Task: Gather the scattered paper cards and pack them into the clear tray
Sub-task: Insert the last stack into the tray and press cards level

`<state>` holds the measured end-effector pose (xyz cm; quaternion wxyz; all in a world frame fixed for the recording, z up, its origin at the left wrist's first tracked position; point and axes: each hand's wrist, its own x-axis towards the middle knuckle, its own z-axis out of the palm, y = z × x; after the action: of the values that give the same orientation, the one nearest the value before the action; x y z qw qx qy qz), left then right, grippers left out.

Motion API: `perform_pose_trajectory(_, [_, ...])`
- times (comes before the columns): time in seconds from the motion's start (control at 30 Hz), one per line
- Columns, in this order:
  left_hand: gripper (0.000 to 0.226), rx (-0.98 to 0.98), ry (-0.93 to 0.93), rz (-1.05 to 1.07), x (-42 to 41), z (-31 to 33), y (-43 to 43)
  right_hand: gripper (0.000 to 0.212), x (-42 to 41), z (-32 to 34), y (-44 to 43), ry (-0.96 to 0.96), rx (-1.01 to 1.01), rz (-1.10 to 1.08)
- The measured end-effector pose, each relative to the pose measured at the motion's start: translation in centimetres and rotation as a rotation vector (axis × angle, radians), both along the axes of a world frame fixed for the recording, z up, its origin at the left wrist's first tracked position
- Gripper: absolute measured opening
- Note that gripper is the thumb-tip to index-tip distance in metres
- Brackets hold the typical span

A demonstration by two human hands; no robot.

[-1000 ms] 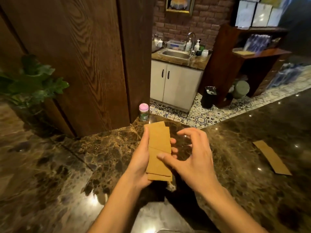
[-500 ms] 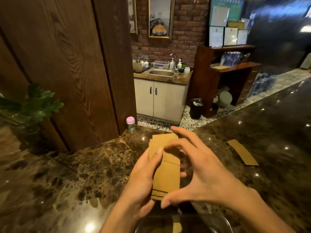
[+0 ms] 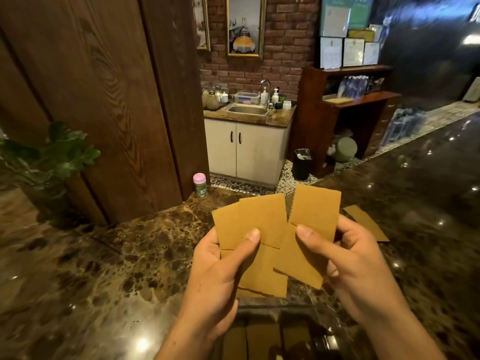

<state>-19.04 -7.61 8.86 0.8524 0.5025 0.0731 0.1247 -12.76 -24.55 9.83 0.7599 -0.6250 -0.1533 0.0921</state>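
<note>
Several brown paper cards [image 3: 262, 224] are fanned out between both hands, above the dark marble counter. My left hand [image 3: 220, 276] grips the left part of the fan, thumb on top. My right hand [image 3: 355, 266] pinches the right-hand cards [image 3: 314, 214], thumb pressed on their face. Below the hands, at the bottom edge of the head view, stands the clear tray [image 3: 330, 315] with a few brown cards lying inside. One more brown card [image 3: 368, 224] lies flat on the counter to the right, partly hidden behind my right hand.
A small jar with a pink lid [image 3: 200, 184] stands at the counter's far edge beside a dark wooden pillar [image 3: 117, 100]. A green plant [image 3: 52, 154] sits at the left. Beyond the counter are a sink cabinet [image 3: 246, 149] and a wooden shelf.
The stack, held together upright half a second ago, is now spread into a fan between both hands. The cards sit higher and closer to the camera, and the tray has come into view.
</note>
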Motion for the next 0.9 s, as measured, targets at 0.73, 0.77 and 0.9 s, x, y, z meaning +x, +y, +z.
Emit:
perform_pose_trajectory(0.73, [0.044,-0.236,0.068,-0.325,-0.1,-1.6,-1.8,0.095,-1.4,-3.0,0.7,-0.499,-0.656,-0.082])
perform_pose_trajectory(0.77, [0.04,-0.221,0.071,-0.308,-0.3,-2.2,-1.7,0.092,-1.4,-3.3,0.1,-0.59,-0.71,-0.014])
perform_pose_trajectory(0.9, [0.038,-0.231,0.116,-0.305,-1.7,-4.3,-2.4,0.077,-2.0,-4.4,-1.7,-0.713,-0.886,0.36])
